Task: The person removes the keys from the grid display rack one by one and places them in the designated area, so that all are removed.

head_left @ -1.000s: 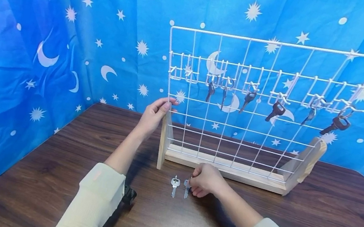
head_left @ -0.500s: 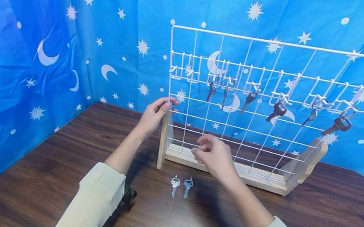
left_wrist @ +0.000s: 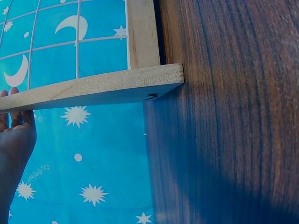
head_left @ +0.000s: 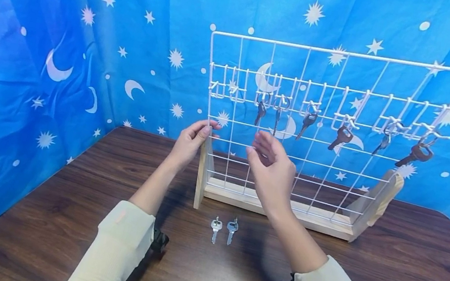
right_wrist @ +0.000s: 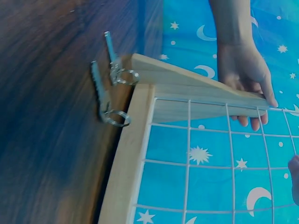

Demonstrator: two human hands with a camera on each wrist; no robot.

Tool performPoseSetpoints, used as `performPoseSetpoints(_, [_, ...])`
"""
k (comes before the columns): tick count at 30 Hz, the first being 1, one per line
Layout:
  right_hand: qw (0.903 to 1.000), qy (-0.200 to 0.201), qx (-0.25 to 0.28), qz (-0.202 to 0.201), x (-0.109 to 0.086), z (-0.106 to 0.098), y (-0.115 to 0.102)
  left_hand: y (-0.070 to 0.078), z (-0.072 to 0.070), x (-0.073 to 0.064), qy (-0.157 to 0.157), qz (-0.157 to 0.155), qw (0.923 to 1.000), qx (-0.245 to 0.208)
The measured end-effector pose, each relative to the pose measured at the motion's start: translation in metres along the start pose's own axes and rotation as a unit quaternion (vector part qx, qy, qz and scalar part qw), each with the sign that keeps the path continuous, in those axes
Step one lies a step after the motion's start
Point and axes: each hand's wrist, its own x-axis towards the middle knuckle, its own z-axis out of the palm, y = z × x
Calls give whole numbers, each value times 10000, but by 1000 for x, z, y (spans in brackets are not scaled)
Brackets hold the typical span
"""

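My left hand (head_left: 189, 147) grips the top of the left wooden side piece of a white wire grid rack (head_left: 344, 52). In the right wrist view, the thumb of the left hand (right_wrist: 245, 70) lies on one side of that wood and fingertips show on the other. My right hand (head_left: 271, 171) is raised in front of the grid, fingers loosely bent, with nothing seen between them; it is just below a hanging key (head_left: 277, 119). On the table lie two silver keys with rings, a left key (head_left: 216, 229) and a right key (head_left: 231, 231).
Several more keys hang by rings from white hooks, among them a dark key (head_left: 341, 137) and a far-right key (head_left: 417, 153). At the left end of the row is a hook (head_left: 216, 89) with no key. Behind the wooden table (head_left: 100, 179) hangs a blue star-patterned cloth (head_left: 103, 38).
My right hand has left the right key on the table and risen to the grid, its fingers spreading apart. Both table keys stay in place, and the left hand keeps its grip.
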Motion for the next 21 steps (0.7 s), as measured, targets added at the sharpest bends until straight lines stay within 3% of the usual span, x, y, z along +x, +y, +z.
performPoseSetpoints(14, [9991, 336, 194, 174, 22, 13, -17, 2, 0, 1, 15, -98, 9999, -90])
performPoseSetpoints(21, [9965, 500, 121, 660, 34, 14, -19, 22, 3, -4, -54, -163, 9998, -28])
